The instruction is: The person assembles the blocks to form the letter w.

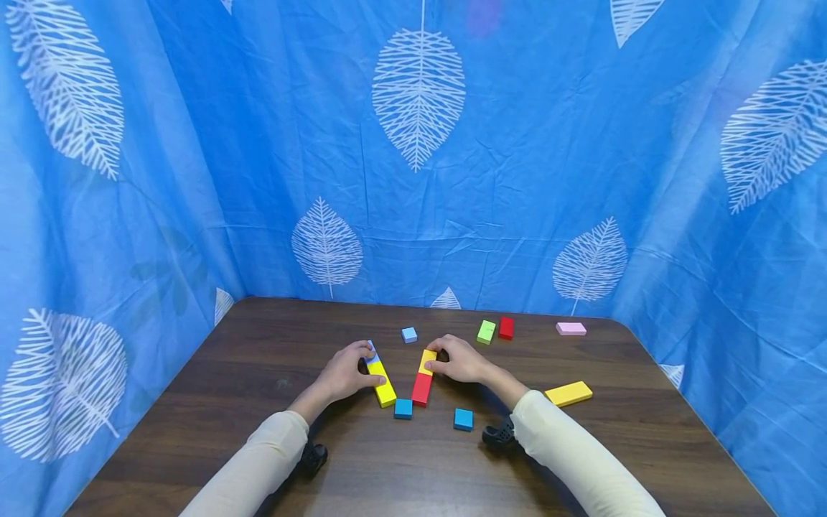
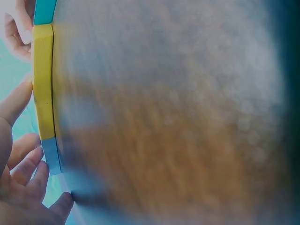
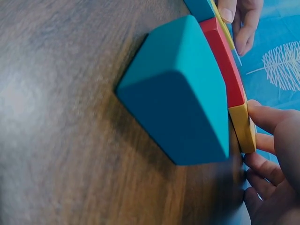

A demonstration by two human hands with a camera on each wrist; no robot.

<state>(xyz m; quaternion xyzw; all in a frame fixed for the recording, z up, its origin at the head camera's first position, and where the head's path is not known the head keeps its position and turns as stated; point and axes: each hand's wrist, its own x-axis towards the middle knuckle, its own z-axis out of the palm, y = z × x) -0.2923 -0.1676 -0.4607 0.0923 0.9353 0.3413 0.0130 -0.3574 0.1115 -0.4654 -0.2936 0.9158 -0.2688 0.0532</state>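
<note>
My left hand (image 1: pixel 344 371) curves over a row made of a long yellow block (image 1: pixel 382 384) and a small light blue block (image 1: pixel 372 352). Its thumb lies on the yellow block and its fingertips are at the light blue one. My right hand (image 1: pixel 460 359) pinches a small orange-yellow block (image 1: pixel 426 361) between thumb and fingers. That block sits end to end with a red block (image 1: pixel 421 389). Between the near ends of both rows lies a teal-blue block (image 1: pixel 403 409). Another teal-blue block (image 3: pixel 178 93) looms large in the right wrist view, before the right hand.
Beyond the hands lie a small light blue block (image 1: pixel 409 335), a green block (image 1: pixel 486 332), another red block (image 1: pixel 506 328) and a pink block (image 1: pixel 571 329). A long yellow block (image 1: pixel 568 393) is by the right forearm. Blue leaf-patterned cloth (image 1: pixel 413 215) encloses the wooden table (image 1: pixel 271 330).
</note>
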